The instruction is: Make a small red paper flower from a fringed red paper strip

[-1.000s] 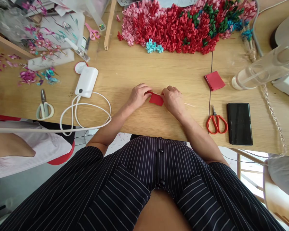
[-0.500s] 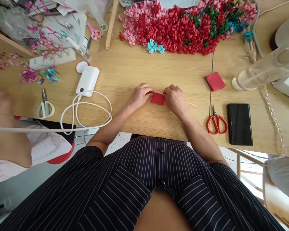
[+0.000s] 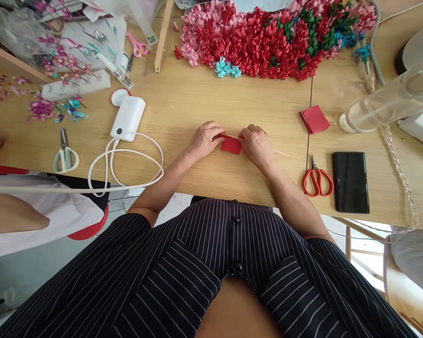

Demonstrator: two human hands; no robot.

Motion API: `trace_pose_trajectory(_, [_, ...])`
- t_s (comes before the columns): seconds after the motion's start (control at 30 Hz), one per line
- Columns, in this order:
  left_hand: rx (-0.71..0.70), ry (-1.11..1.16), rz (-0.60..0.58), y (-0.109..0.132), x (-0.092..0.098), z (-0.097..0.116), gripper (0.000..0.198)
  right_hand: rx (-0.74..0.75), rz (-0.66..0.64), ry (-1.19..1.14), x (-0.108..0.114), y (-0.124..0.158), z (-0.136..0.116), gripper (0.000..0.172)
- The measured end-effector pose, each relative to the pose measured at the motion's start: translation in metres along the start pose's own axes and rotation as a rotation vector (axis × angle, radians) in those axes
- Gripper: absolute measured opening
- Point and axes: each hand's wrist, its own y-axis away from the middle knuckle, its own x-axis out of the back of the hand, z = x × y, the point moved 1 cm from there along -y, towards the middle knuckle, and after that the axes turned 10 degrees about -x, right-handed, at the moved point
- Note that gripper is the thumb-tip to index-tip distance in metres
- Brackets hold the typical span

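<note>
Between my hands is a small red piece of paper or cloth (image 3: 231, 145), with a thin pale stick (image 3: 281, 152) along its far edge. The stick's end sticks out to the right past my right hand (image 3: 257, 144). My left hand (image 3: 207, 138) pinches the far left corner of the red piece, fingers closed. At the right corner, the fingers of my right hand are closed on the piece and the stick. What lies under the fingertips is hidden. A stack of red squares (image 3: 315, 119) lies farther right on the table.
Red-handled scissors (image 3: 317, 182) and a black phone (image 3: 351, 182) lie at right, near a clear bottle (image 3: 384, 105). Bunched red and pink flowers (image 3: 254, 42) fill the back. At left are a white power bank (image 3: 129, 118) with a looped cable, white-handled scissors (image 3: 66, 158) and a person's arm (image 3: 14, 213).
The other person's hand and forearm at the left have drawn back toward the frame's left edge. My hands and the red piece have barely moved.
</note>
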Motion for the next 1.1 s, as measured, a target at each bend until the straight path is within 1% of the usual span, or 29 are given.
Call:
trace_pose_trajectory(0.1, [0.002,-0.005,0.008,0.0,-0.002,0.0,0.026,0.002,-0.002,-0.003,0.0,0.0,0.001,0.035])
trace_pose_trajectory(0.33, [-0.009,-0.039,0.034,0.0,-0.007,0.001,0.014,0.01,-0.019,0.036,-0.003,0.002,-0.003,0.035])
trace_pose_trajectory(0.63, [-0.022,-0.096,0.039,0.001,-0.01,0.003,0.012,0.003,-0.027,0.049,0.001,0.003,-0.004,0.037])
trace_pose_trajectory(0.73, [-0.01,-0.076,0.03,0.0,-0.007,0.003,0.011,0.0,-0.027,0.047,0.001,0.003,-0.005,0.036])
trace_pose_trajectory(0.97, [0.037,0.001,0.006,0.001,0.01,0.004,0.021,0.007,-0.043,0.04,0.003,0.003,-0.005,0.037])
trace_pose_trajectory(1.1, [0.05,-0.008,0.015,0.0,0.006,0.006,0.016,0.012,-0.029,0.034,0.002,0.003,-0.004,0.037])
